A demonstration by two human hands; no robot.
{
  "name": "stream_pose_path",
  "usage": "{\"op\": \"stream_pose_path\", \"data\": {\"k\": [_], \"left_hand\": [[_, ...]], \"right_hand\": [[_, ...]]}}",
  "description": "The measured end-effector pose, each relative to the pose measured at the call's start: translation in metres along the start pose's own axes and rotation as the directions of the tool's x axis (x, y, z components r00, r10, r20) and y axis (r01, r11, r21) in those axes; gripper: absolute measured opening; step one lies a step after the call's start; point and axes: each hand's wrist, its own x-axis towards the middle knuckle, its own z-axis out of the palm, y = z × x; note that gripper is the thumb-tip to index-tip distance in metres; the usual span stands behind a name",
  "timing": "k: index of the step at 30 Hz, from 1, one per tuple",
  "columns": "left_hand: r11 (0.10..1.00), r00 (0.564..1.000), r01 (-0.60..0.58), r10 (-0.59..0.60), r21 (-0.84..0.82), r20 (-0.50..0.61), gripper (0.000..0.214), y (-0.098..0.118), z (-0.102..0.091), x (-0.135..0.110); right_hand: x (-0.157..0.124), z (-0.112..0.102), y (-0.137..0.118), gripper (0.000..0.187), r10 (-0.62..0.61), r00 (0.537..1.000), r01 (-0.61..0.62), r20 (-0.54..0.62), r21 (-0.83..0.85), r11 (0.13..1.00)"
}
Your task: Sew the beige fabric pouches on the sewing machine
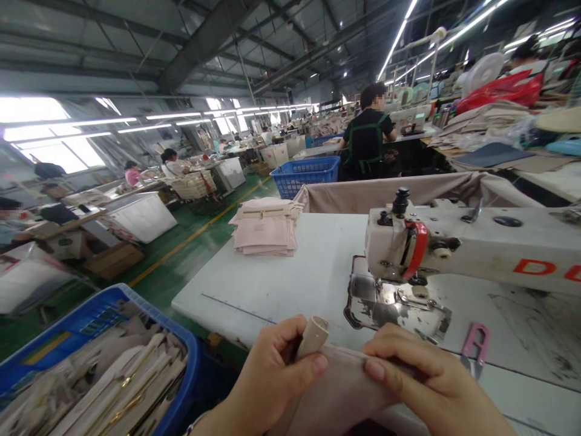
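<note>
Between both hands, at the near edge of the table, is a pale pink fabric piece (347,384). Its upper left corner curls into a small roll. My left hand (267,378) pinches it just below that roll, thumb in front. My right hand (420,375) grips the top edge a little further right, thumb and fingers closed on it. The lower part of the fabric drops out of the picture. Just beyond my hands stands a sewing machine (408,242), with its metal needle plate (381,297). Pink thread snips (475,345) lie to the right of my right hand.
A stack of pink fabric pieces with zippers (265,227) sits on the white table (318,272). At lower left, a blue basket (193,357) holds more zippered pieces. Another blue basket (304,175) stands beyond the table, near a seated co-worker (368,133).
</note>
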Motion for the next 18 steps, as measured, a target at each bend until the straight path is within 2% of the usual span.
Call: {"op": "stream_pose_path", "data": {"k": [3, 5, 7, 9, 14, 18], "left_hand": [[1.000, 1.000, 0.011, -0.011, 0.013, -0.012, 0.031, -0.001, 0.001, 0.000], [0.998, 0.998, 0.055, -0.055, 0.014, 0.018, 0.032, -0.002, 0.002, 0.000], [0.995, 0.994, 0.101, -0.101, 0.014, 0.051, 0.034, -0.004, 0.003, 0.000], [0.993, 0.992, 0.121, -0.121, 0.008, 0.038, 0.035, -0.005, 0.005, 0.000], [0.998, 0.997, 0.062, -0.062, 0.012, -0.049, 0.030, -0.006, 0.011, -0.003], [1.000, 0.994, 0.005, -0.002, 0.022, -0.111, 0.030, -0.008, 0.017, -0.003]], "right_hand": [[0.001, 0.000, 0.003, 0.033, 0.030, 0.999, -0.030, 0.011, -0.008, 1.000], [0.001, 0.001, 0.004, 0.033, 0.043, 0.999, -0.043, 0.022, -0.015, 0.999], [0.002, 0.001, 0.003, 0.032, 0.036, 0.999, -0.035, 0.029, -0.014, 0.999], [0.003, 0.000, 0.001, 0.031, 0.017, 0.999, -0.016, 0.040, -0.009, 1.000], [0.002, -0.005, -0.004, 0.030, 0.004, 0.999, -0.004, 0.041, -0.002, 1.000], [0.002, -0.008, 0.003, 0.029, 0.048, 0.997, -0.047, -0.060, 0.022, 0.999]]}}
